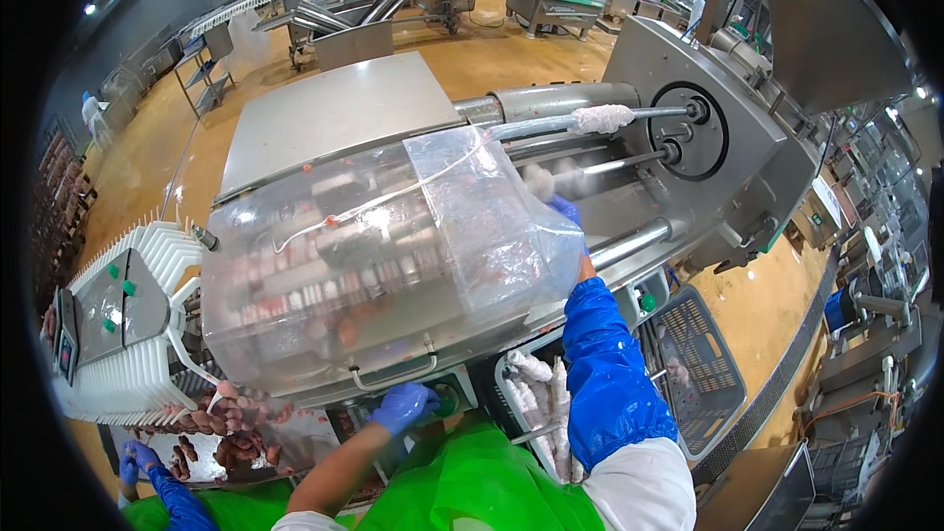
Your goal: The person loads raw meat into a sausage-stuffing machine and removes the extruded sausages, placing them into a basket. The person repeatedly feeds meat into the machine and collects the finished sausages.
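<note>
At the front of a steel sausage-filling machine, my left hand (405, 406), in a blue glove, is beside a round green button (446, 399). Its fingertips are partly hidden, so I cannot tell whether they press it. My right arm, in a blue sleeve, reaches up past the end of a clear plastic cover (324, 305). A loose plastic sheet (492, 226) hangs there. My gloved right hand (565, 208) is close to a blurred whitish part by the filling tube (615, 165); its fingers are mostly hidden. White gathered casing (602, 119) sits on the upper tube.
White casing sticks (536, 403) lie in a bin under my right arm. A grey crate (698, 364) stands to the right. At the left, sausages (236, 423) hang by a white-hooked conveyor (162, 246), near another person's gloved hands (138, 457). A steel hopper (831, 20) rises upper right.
</note>
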